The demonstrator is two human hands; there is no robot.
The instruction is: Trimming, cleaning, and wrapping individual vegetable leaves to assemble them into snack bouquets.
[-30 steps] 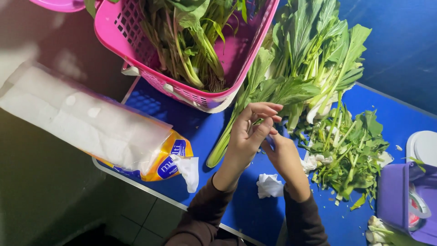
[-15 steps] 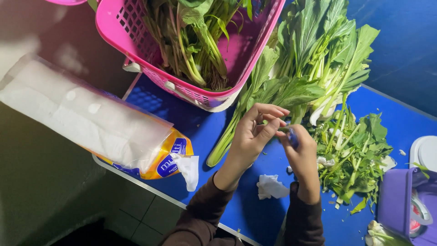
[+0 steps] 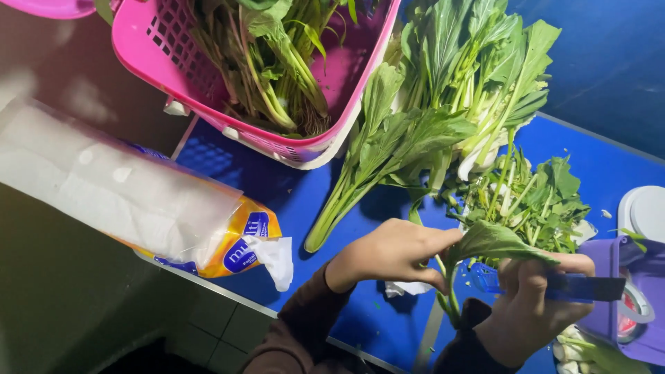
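Blue bench [image 3: 277, 201] underneath it all, dark tiled floor off to the lower left. Left hand [image 3: 395, 253] is curled around the stalk of a leafy green stem [image 3: 485, 242], fingers pinching it just below the leaf, which stands upright between the two hands. Right hand [image 3: 530, 305] is closed round a small blue knife [image 3: 585, 287], its blade pointing out to the right, the fist sitting just beside the stem's base. Under the left wrist lies a crumpled white tissue [image 3: 405, 287] on the bench. Beyond the hands, a heap of trimmed greens [image 3: 533, 197] is piled on the blue surface, and behind that a larger bunch of long-stalked leafy vegetables [image 3: 443, 118] leans against a pink plastic basket [image 3: 208, 90], itself stuffed with more green stems. Left side, a plastic pack of white paper rolls [image 3: 125, 194] lies on its side, hanging over the bench edge, one end torn open. Far right, a purple container [image 3: 641, 305] and a white lid [image 3: 644, 211] sit at the frame's edge.
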